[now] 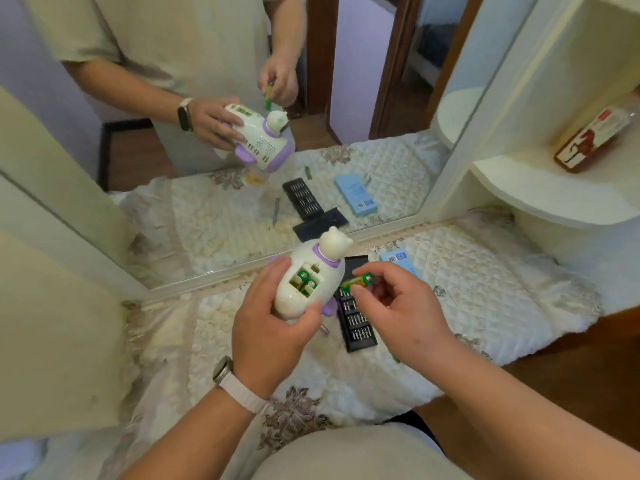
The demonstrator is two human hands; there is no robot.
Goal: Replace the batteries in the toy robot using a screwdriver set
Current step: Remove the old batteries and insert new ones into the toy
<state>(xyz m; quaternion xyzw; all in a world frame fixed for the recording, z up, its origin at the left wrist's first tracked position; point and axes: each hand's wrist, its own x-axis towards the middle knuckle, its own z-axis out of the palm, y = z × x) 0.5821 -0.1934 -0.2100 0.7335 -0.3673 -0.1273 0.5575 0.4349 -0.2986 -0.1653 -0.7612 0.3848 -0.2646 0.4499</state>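
My left hand [268, 327] grips the white and purple toy robot [313, 271] with its back turned up. Its battery compartment [305, 279] is uncovered, and two green batteries sit inside. My right hand [398, 303] pinches a green and yellow battery [358, 280] just right of the toy, a little apart from the compartment. Below both hands, the black screwdriver bit tray [356, 323] lies on the quilted cloth, partly hidden by the toy and my right hand.
A quilted cream cloth [485, 271] covers the table. A light blue box [398, 259] lies behind my right hand. A mirror [242, 202] along the back reflects the scene. White shelves at right hold a red-labelled bottle [592, 140].
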